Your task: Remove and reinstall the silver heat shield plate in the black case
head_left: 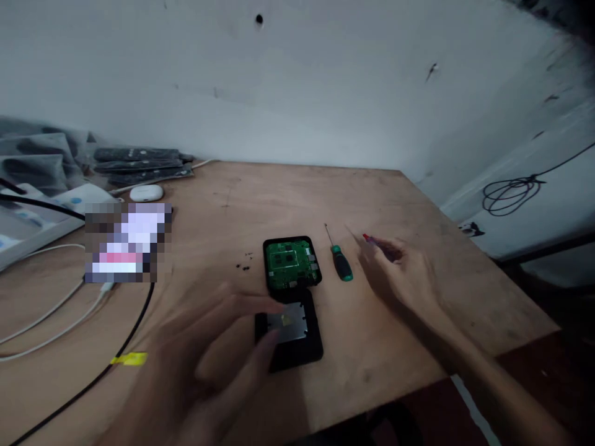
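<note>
A black square case with a green circuit board [288,263] lies on the wooden table. Just in front of it is a black cover [304,350] with a silver metal plate [295,322]. My left hand [218,347] is blurred over the cover's left side, thumb and fingers apart, with nothing seen held between them. To the right of the board lies a green and black screwdriver [343,263]. Farther right, my right hand [400,266] is closed around a red-tipped tool [388,249]; most of the tool is hidden by the fingers.
Several small screws [243,267] lie left of the board. A phone [132,238] with a white cable, a white earbud case [146,193], a black cable [134,334] with a yellow tag and bagged black items [142,164] are at the left. A wall stands behind.
</note>
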A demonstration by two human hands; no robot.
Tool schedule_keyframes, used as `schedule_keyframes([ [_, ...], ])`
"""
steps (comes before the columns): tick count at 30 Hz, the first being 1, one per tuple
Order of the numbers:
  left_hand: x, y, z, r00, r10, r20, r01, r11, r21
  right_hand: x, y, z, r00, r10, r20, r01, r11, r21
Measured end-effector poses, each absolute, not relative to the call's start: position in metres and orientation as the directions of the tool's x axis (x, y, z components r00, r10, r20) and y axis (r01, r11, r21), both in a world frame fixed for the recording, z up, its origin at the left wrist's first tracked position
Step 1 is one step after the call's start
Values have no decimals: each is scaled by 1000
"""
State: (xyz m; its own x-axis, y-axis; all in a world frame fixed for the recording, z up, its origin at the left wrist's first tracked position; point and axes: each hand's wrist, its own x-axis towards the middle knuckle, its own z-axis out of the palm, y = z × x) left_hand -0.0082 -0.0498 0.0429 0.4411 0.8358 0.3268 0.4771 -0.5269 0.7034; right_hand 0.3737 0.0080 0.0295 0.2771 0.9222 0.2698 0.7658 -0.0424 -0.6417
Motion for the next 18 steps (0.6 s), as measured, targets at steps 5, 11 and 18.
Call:
schedule_keyframes([
  [5, 23, -9, 17, 613, 736, 287, 423, -613, 667, 364, 9, 13, 210, 934, 288, 814, -4, -581],
  [11, 23, -8, -6, 613, 712, 343, 403, -656, 638, 363, 14, 7, 180, 954, 241, 812, -5, -583],
  [18, 19, -13, -2, 593, 769, 240, 429, -553, 714, 366, 22, 58, 277, 923, 266, 659, 19, -752],
])
